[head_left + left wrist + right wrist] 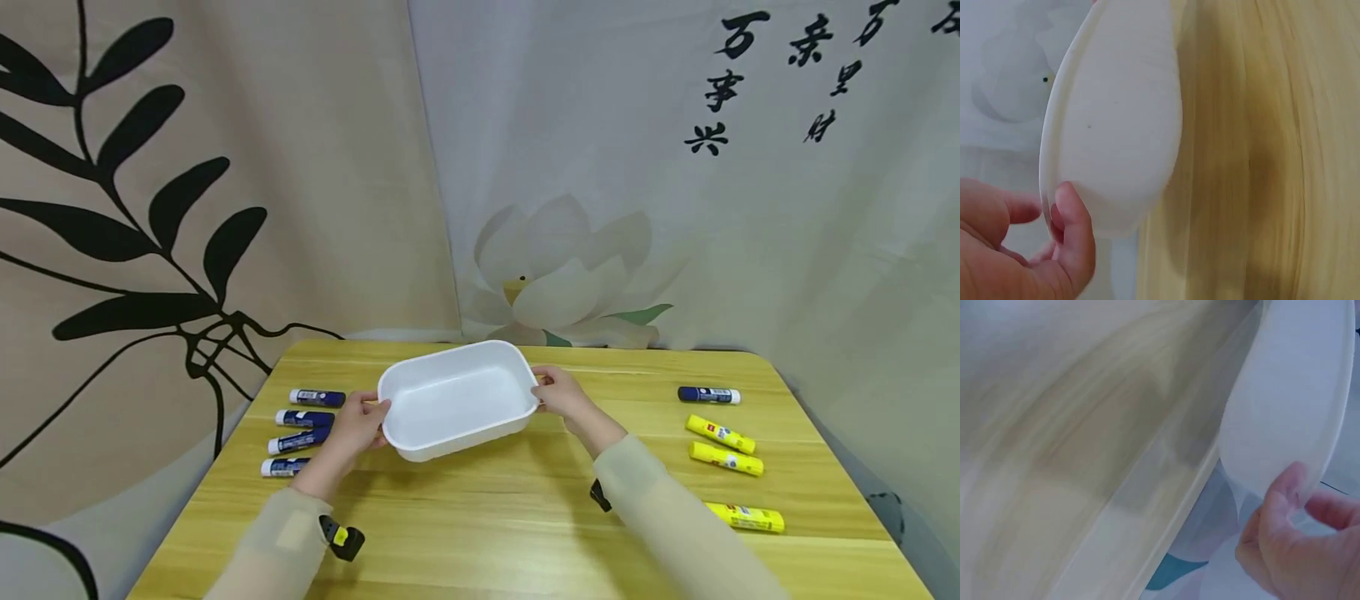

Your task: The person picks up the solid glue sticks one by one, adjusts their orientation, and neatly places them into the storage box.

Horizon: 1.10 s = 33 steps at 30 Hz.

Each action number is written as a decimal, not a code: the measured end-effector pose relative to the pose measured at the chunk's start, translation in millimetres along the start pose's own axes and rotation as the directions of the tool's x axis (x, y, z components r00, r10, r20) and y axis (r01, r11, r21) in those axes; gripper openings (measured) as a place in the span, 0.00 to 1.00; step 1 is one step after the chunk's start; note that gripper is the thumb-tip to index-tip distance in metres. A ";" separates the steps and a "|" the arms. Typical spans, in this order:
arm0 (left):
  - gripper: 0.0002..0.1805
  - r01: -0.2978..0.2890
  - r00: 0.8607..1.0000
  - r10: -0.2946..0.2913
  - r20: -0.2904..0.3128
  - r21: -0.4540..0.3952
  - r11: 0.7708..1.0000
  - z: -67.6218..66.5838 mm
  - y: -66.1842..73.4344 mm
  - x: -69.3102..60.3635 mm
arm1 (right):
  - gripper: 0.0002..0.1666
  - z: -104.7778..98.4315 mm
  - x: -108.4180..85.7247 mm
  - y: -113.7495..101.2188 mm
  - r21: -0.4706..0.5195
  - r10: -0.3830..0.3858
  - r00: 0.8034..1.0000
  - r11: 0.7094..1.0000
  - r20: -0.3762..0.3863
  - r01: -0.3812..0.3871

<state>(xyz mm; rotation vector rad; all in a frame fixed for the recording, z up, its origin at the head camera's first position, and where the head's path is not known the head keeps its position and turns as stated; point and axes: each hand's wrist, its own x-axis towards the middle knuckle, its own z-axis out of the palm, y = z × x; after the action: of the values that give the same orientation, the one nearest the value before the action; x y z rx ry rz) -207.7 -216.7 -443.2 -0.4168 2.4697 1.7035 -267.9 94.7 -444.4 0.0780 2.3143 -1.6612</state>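
Observation:
A white rectangular plastic tray (pixel 461 392) with rounded corners is held above the table, tilted, its left end lower and nearer. My left hand (pixel 358 423) pinches its left end at the rim; the left wrist view shows the thumb against the outer wall of the tray (pixel 1116 112). At the opposite end my right hand (pixel 561 392) pinches the rim, and the right wrist view shows those fingers (pixel 1285 494) on the tray's wall (pixel 1291 394). The tray has nothing in it. A shadow falls on the wood beneath.
Several dark blue glue sticks (pixel 318 398) with white caps lie at the left of the wooden table (pixel 480 533). On the right are another blue stick (pixel 708 395) and three yellow ones (pixel 726 459). A printed curtain (pixel 570 167) hangs behind the far edge.

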 end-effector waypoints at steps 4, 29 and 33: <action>0.25 -0.035 0.998 0.035 0.055 -0.015 0.999 11.5 7.4 3.9 | 0.25 -19.4 -12.2 8.2 0.051 0.004 1.000 0.999 -0.031 -0.003; 0.23 -0.148 0.977 0.166 0.132 -0.141 0.979 100.5 7.4 16.2 | 0.37 -89.1 -67.2 62.2 0.221 0.087 0.996 0.972 -0.022 -0.080; 0.23 -0.148 0.978 0.166 0.124 -0.143 0.979 105.3 6.8 17.8 | 0.37 -91.5 -66.9 65.9 0.227 0.084 0.996 0.971 -0.020 -0.078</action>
<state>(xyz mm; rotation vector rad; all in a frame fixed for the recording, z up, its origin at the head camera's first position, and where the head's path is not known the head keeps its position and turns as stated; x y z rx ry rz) -233.3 -119.4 -479.6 -0.1141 2.3578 1.8951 -208.5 210.5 -460.5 0.2423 2.1024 -1.8856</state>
